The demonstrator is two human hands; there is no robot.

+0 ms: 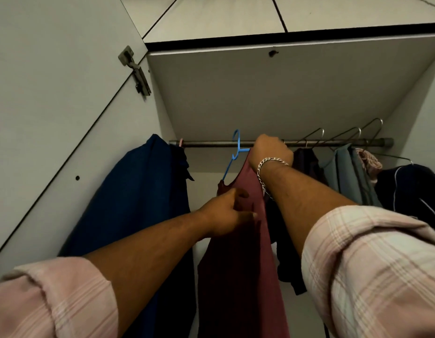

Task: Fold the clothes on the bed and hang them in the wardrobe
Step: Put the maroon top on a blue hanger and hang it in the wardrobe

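Right hand grips blue hanger at rail; left hand pinches maroon top. Risk: my tug slides strap off hanger.

Pale grey panel overhead, door swung open at left with metal hinge; light dim, ceiling panelled.

Rolled pink plaid sleeves; silver chain bracelet.

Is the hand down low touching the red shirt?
Touching. The head view shows the left hand with its fingers curled into the maroon shirt, pinching the fabric below the blue hanger.
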